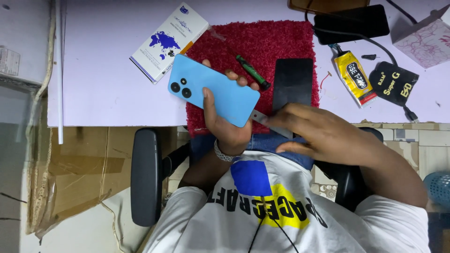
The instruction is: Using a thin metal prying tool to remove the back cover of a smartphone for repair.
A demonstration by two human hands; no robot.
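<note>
1. The left hand [225, 126] is clamped around the blue smartphone [213, 89], back cover up.
2. The right hand [314, 129] pinches a thin metal pry blade [259, 117], tip against the phone's nearest edge.
3. Judged step: prying the cover; it calls for gentle sliding.

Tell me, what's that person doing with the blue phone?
A person seated at a desk holds a blue phone back-up in the left hand. The right hand presses a thin metal blade against the phone's lower edge. Behind them lie a red mat, a green-handled tool, a dark phone screen and a yellow glue tube.
</note>
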